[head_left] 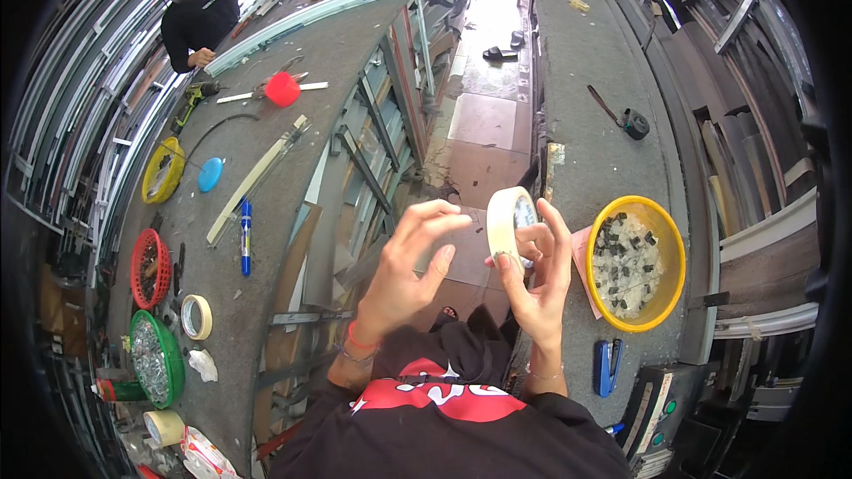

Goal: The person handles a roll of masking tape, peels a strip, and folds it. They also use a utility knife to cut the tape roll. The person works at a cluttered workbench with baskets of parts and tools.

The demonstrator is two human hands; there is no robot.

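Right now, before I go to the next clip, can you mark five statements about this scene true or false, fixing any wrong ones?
1. The right hand holds a cream tape roll. True.
2. The left hand grips the blue marker. False: the marker lies on the left bench, and that hand shows nothing in its grasp.
3. A blue stapler lies on the right bench. True.
4. The yellow basin is empty. False: it holds clear and black pieces.
5. The tape measure lies on the right bench. True.
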